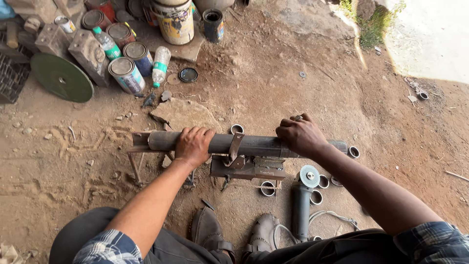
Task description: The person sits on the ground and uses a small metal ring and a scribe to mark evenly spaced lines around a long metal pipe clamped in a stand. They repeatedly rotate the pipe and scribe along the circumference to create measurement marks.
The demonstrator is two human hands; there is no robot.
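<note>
Both hands (244, 142) grip a steel pipe (254, 145).

A green round cutting disc (61, 77) lies flat on the dirt ground (273, 83) near its top-left corner, leaning against grey stone blocks (88, 53). Beside them stand several cylindrical metal tins (126, 74) and two clear plastic bottles with green labels (160, 66). A large paint-stained bucket (174, 20) sits at the top edge, a dark can (213, 24) just beside it. A flat brown stone (183, 115) lies left of centre. A grey angle grinder (303, 200) rests on the ground toward the bottom edge, with short cut metal rings (316, 197) scattered around it. Green grass (373, 22) shows near the top-right corner
</note>
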